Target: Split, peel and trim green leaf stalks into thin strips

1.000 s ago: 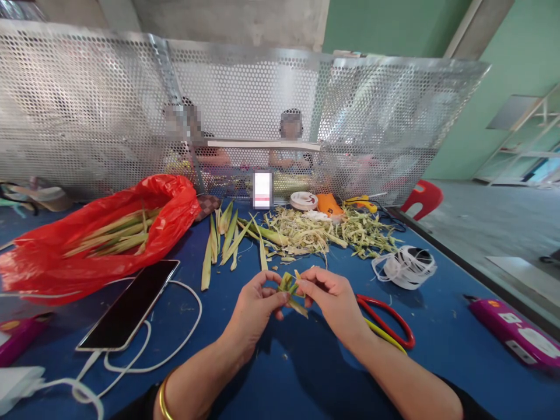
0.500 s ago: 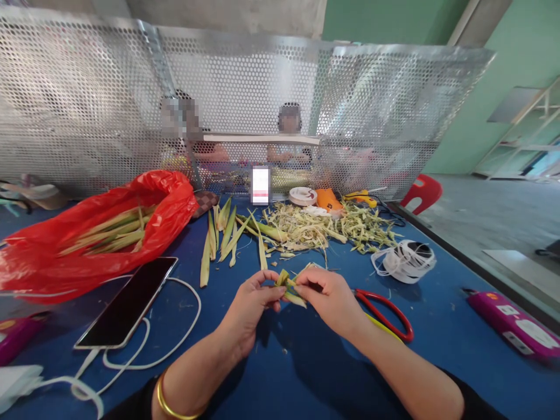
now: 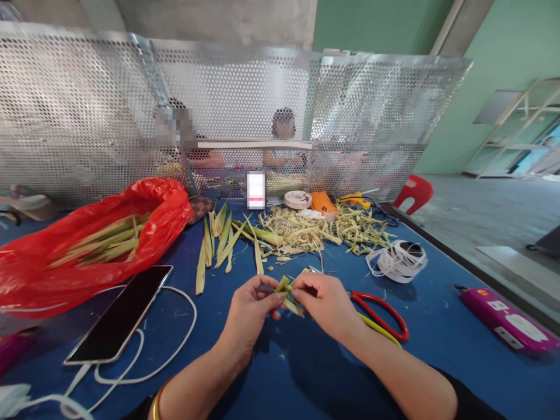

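Observation:
My left hand (image 3: 250,309) and my right hand (image 3: 324,300) meet over the blue table (image 3: 271,379). Between their fingertips they pinch a small folded piece of green leaf (image 3: 287,291), with pale ends sticking out below. Both hands are closed on it, and the fingers partly hide its shape. Scissors with a red handle (image 3: 385,309) and a yellow one lie beside and partly under my right hand and forearm. Beyond my hands, several long leaf strips (image 3: 223,239) lie near a heap of shredded leaf pieces (image 3: 297,230).
A red plastic bag (image 3: 161,221) holding long leaves is at the left, near a phone (image 3: 122,315) with a white cable. At the right are a white cord spool (image 3: 400,262) and a purple pack (image 3: 507,318). Behind a perforated metal screen (image 3: 245,87) two people sit.
The whole view has shifted slightly, with the tabletop things a little lower and further left. My fingers keep hold of the leaf piece, which has turned slightly.

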`<state>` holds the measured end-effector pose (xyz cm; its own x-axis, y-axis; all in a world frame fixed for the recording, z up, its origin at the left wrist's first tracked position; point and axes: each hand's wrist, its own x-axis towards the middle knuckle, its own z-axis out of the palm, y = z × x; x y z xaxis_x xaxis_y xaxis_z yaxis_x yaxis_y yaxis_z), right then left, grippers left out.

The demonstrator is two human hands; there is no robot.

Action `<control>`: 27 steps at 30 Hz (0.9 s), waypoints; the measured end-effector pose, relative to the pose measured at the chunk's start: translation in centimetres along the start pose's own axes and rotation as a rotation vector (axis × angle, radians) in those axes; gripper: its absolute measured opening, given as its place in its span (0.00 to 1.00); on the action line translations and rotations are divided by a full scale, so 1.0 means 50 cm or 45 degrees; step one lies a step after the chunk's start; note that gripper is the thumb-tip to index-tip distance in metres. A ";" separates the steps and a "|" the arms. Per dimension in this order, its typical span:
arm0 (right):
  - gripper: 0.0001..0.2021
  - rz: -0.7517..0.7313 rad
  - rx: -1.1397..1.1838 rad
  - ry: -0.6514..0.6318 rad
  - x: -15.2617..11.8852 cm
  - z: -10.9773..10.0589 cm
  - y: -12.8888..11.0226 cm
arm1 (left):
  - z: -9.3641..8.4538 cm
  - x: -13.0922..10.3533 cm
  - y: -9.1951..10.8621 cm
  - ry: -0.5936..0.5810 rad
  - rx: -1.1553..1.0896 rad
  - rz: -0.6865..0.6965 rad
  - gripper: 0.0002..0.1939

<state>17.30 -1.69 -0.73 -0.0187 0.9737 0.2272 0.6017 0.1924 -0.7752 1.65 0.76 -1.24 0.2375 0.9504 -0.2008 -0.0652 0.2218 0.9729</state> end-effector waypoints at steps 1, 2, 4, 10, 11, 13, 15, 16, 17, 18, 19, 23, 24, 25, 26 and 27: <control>0.09 0.008 0.003 0.003 0.000 0.000 0.000 | 0.000 -0.001 0.001 -0.009 -0.004 -0.007 0.12; 0.09 0.018 0.005 0.001 0.001 0.001 -0.001 | 0.000 -0.002 0.003 -0.019 -0.005 -0.013 0.11; 0.09 0.029 0.004 -0.007 0.001 0.002 -0.001 | 0.000 -0.004 0.007 -0.034 0.004 -0.019 0.11; 0.04 0.074 0.108 0.007 -0.002 0.003 -0.001 | 0.003 -0.003 0.005 -0.047 0.099 0.013 0.11; 0.08 0.079 0.131 0.000 -0.003 0.001 -0.001 | 0.004 -0.003 0.003 -0.054 0.103 0.021 0.11; 0.13 0.060 0.148 -0.030 -0.003 -0.004 -0.002 | 0.004 -0.004 0.001 -0.068 0.107 0.030 0.12; 0.13 0.059 0.160 -0.070 -0.001 -0.008 -0.004 | 0.005 -0.007 0.001 -0.095 0.131 0.053 0.13; 0.12 0.071 0.173 -0.090 -0.001 -0.009 -0.004 | 0.006 -0.009 0.002 -0.123 0.167 0.065 0.12; 0.12 0.089 0.190 -0.105 0.000 -0.010 -0.004 | 0.006 -0.010 0.003 -0.157 0.221 0.080 0.10; 0.11 0.105 0.204 -0.118 0.000 -0.009 -0.004 | 0.005 -0.012 0.004 -0.192 0.291 0.100 0.09; 0.10 0.118 0.214 -0.130 0.000 -0.008 -0.004 | 0.005 -0.014 0.005 -0.218 0.373 0.127 0.10; 0.05 0.075 0.146 -0.126 -0.001 -0.001 -0.002 | -0.002 -0.019 0.001 -0.221 0.706 0.263 0.13; 0.05 0.049 0.098 -0.100 -0.001 -0.001 -0.002 | -0.003 -0.020 0.000 -0.217 0.768 0.283 0.13; 0.05 0.024 0.049 -0.069 -0.001 -0.001 -0.002 | -0.004 -0.020 -0.001 -0.220 0.817 0.292 0.13; 0.05 0.002 0.011 -0.040 0.000 -0.003 -0.003 | -0.004 -0.020 -0.001 -0.230 0.853 0.291 0.11; 0.04 -0.010 -0.006 -0.026 0.001 -0.005 -0.004 | -0.003 -0.021 -0.001 -0.247 0.878 0.283 0.10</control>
<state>17.39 -1.70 -0.43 -0.0398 0.9744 0.2210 0.6052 0.1996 -0.7706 1.24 -0.22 -1.12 0.4605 0.8872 -0.0291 0.4754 -0.2188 0.8521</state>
